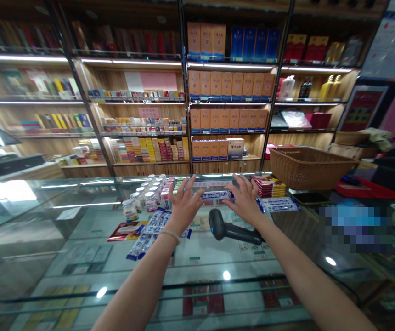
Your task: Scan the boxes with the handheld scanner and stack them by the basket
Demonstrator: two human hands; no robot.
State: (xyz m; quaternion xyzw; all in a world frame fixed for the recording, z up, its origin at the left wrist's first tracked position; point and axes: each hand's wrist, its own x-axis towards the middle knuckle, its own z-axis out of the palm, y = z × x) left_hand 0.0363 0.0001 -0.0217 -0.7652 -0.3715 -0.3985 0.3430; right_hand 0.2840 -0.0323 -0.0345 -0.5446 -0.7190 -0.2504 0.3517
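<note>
A narrow blue-and-white packet (216, 195) with printed characters lies crosswise at the far part of the glass counter. My left hand (184, 206) is at its left end, fingers spread. At the other end is my right hand (245, 201), its thumb and fingers apart around the packet's tip; whether either hand touches it is hard to tell. Below my right hand a black barcode scanner (234, 230) rests on the glass. Several similar blue-and-white packets (152, 232) overlap beside my left wrist, partly over a red-and-yellow packet (121, 231).
Small lidded jars (150, 201) stand left of my left hand. Stacked red-and-yellow packets (269, 186) and more blue-and-white packets (280, 204) lie at right, near a wicker basket (311, 168). Shelves of orange boxes (230, 85) rise behind the glass counter (211, 262).
</note>
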